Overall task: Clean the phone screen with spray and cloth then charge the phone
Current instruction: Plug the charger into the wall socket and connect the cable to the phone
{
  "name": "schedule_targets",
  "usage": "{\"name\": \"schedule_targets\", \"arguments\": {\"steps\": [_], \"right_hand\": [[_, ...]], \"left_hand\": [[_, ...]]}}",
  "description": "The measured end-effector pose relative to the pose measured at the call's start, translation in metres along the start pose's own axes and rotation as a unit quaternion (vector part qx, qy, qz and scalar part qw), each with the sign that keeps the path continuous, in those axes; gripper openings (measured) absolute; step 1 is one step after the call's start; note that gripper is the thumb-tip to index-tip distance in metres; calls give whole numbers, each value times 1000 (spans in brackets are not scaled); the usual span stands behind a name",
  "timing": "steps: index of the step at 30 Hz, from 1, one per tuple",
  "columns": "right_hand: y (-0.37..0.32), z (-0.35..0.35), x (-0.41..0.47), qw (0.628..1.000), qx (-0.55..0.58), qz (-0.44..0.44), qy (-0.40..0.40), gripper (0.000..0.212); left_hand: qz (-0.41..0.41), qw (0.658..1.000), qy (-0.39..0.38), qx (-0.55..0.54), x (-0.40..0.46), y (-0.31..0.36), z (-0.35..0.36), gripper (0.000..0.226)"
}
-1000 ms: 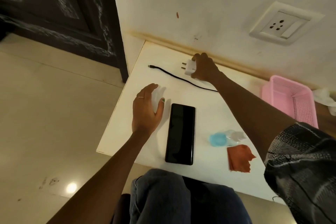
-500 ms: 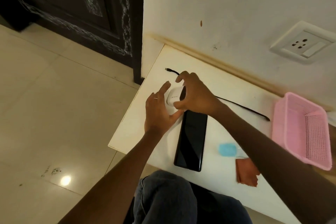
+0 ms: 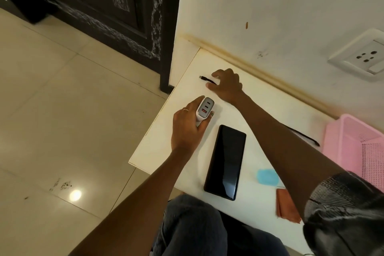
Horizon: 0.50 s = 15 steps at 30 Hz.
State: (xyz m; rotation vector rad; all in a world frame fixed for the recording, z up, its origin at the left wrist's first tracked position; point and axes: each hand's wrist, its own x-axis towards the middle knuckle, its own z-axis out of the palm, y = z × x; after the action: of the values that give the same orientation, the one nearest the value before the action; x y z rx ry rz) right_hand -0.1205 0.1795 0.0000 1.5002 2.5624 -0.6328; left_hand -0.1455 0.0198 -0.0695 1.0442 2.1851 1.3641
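A black phone (image 3: 225,162) lies face up on the white table (image 3: 164,141), its screen dark. My left hand (image 3: 188,125) holds a white charger adapter (image 3: 204,109) just left of the phone's top, ports facing up. My right hand (image 3: 226,86) is at the table's far left corner, fingers closing on the black cable (image 3: 205,78) near its plug end. The cable's other end (image 3: 309,140) shows beyond my right forearm. A blue-capped spray bottle (image 3: 267,176) and an orange cloth (image 3: 285,207) lie to the right of the phone, partly hidden by my arm.
A wall socket (image 3: 362,57) sits on the wall above the table's right side. A pink plastic basket (image 3: 357,147) stands at the table's right. A dark door (image 3: 99,6) and tiled floor (image 3: 62,110) are to the left. My knees (image 3: 193,226) are under the table's near edge.
The adapter passed from my right hand into my left. My right hand then reached away to the cable's plug end at the far corner. The view shifted left.
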Motion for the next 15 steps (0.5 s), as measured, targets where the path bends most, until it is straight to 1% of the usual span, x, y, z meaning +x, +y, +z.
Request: {"name": "schedule_targets", "arguments": {"steps": [3,5,6,8,10,11,12,14,15], "right_hand": [[0,13,-1,997,-27,-17,69,30],[2,17,-9,995,-14,-30,94,18],[4,18,-13,995,12,-33,97,16],[7,12,-24,984,136,-21,112,12],[8,-2,-40,950,279,3,137,6],[9,-10,-47,938,317,7,139,8],[11,-18,-56,938,324,5,127,11],[16,-28,-74,955,284,-11,89,18],[18,-30,-85,962,260,-21,82,19]], "left_hand": [[10,1000,0,12,2,0,1,54],[14,1000,-6,11,2,0,0,54],[17,1000,-6,10,2,0,-1,54],[22,1000,-6,13,3,1,-1,55],[14,1000,-13,18,2,1,-2,56],[9,1000,-18,22,2,1,-3,57],[5,999,-23,24,2,1,-3,57],[7,999,-24,28,2,2,-4,56],[11,999,-22,31,2,2,-4,56]]}}
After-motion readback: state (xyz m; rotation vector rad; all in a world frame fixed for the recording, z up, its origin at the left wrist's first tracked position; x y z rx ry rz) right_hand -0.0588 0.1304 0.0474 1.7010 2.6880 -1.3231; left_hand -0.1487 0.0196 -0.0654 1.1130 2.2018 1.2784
